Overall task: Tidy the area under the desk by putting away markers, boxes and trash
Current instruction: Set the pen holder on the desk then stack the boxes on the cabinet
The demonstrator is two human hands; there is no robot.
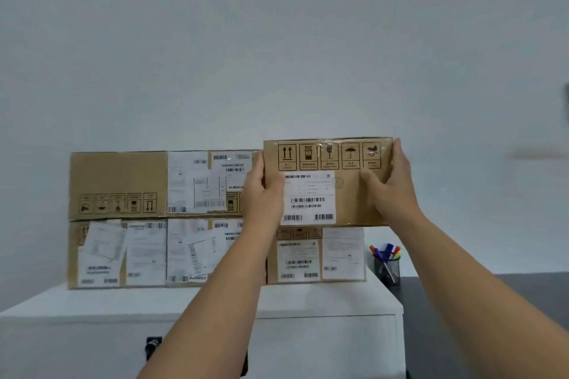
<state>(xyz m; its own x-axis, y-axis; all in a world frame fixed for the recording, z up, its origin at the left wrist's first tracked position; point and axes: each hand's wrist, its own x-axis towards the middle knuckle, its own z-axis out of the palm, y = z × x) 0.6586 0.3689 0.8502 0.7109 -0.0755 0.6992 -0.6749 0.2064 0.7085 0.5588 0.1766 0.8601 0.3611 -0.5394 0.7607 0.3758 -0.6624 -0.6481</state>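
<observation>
— While both grip it, where's the cardboard box (348, 191)?
— Above the right-hand stacked box (317, 255) near the tabletop's (323, 298) back edge — left hand (261, 194) and right hand (391, 184) clasp its ends.

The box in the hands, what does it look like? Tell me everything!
The brown cardboard box is flat-faced and upright, wrapped in shiny clear tape. A row of printed handling symbols runs along its top; a white barcode label sits lower left. The left hand and right hand grip its sides, holding it just above another labelled cardboard box.
</observation>
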